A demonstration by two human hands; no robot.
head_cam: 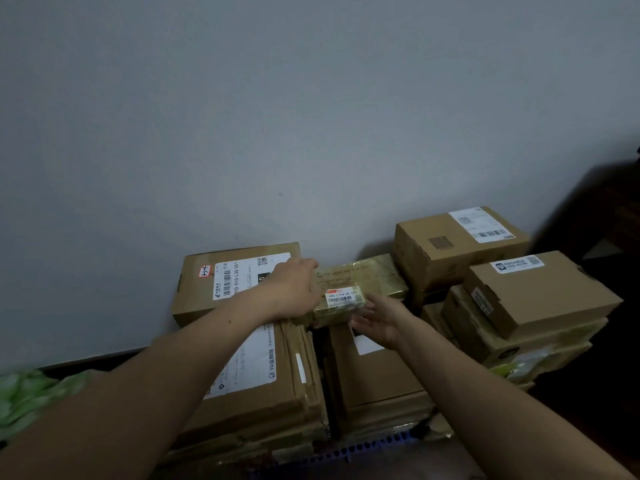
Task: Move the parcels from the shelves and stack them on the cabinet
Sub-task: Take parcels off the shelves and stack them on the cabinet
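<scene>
parcel (pixel 360 282): wrapped in yellowish tape, white barcode label (pixel 341 296) on its near end. It lies flat on top of the box stacks, bridging the gap between two of them, just short of the wall (pixel 311 116).

left hand (pixel 294 289): on the parcel's left end, back of hand up, fingers curled over that edge, so it has hold of it.
right hand (pixel 375 322): at the parcel's near-right corner, palm up, fingers stretched out and loose. The tips are either touching the near edge or just under it, can't tell which. It grips nothing.

Around the parcel:
- left, touching it: flat box (pixel 204 296) with a red-edged sticker and a big white label, partly under the left wrist
- near-left, lower: long box (pixel 277 379) with a white label, under the left forearm
- directly below, nearer the camera: plain box (pixel 377 379), its small white label partly hidden by the right hand
- right and behind: tall box (pixel 446 247), label on top, against the wall
- further right: tilted box (pixel 540 296) on a pile of flatter ones
- well below: blue perforated strip (pixel 346 452)
- far left: blurred green stuff (pixel 24 393)
</scene>
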